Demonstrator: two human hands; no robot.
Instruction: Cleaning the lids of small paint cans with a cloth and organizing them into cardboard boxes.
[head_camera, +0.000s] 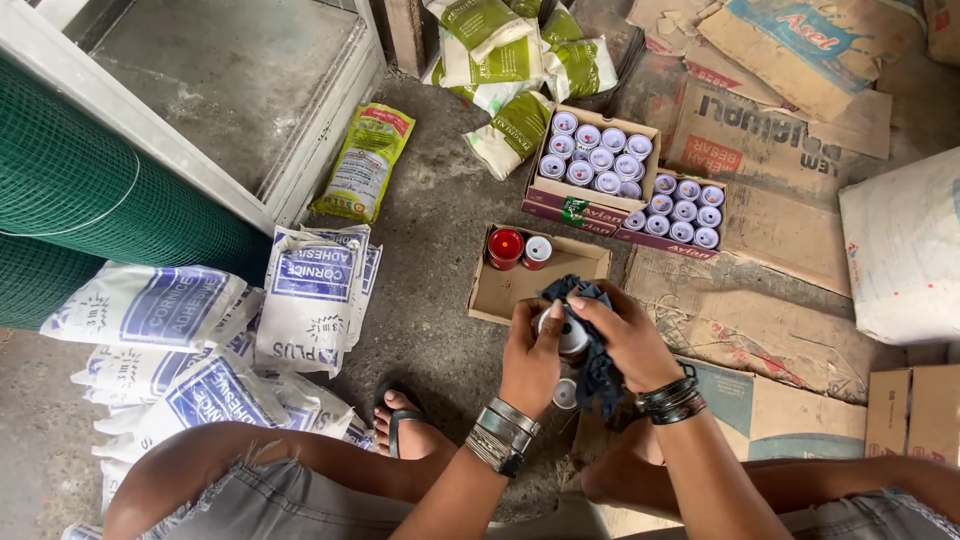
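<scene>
Left hand: the left hand (532, 352) is closed around a small white-capped can (572, 335), gripped from the side so the top is kept exposed.
Right hand: the right hand (628, 340) is curled over a dark blue cloth (596, 352), which is pressed against the can; the cloth is draped down past the wrist (its loose end is left hanging).
Can position: the can is held just below the open cardboard box (532, 272), at 6 o'clock from it, near frame centre.
Open box: 2 cans are stood upright in its far-left corner, 1 red-topped can (505, 246) and 1 white-topped can (537, 250); the rest of the box floor is bare, seemingly so cans can be set in rows.
Full boxes: 2 packed boxes (592, 160) of white-lidded cans are set at 12 to 1 o'clock, lids up.
Loose cap: a white round piece (565, 393) is seen beneath the hands; what it is cannot be told.
Sacks: white and blue sacks (310, 295) are piled at 9 o'clock, green pouches (500, 60) at 12 o'clock.
Foot: a sandalled foot (405, 425) is planted at 7 o'clock.
</scene>
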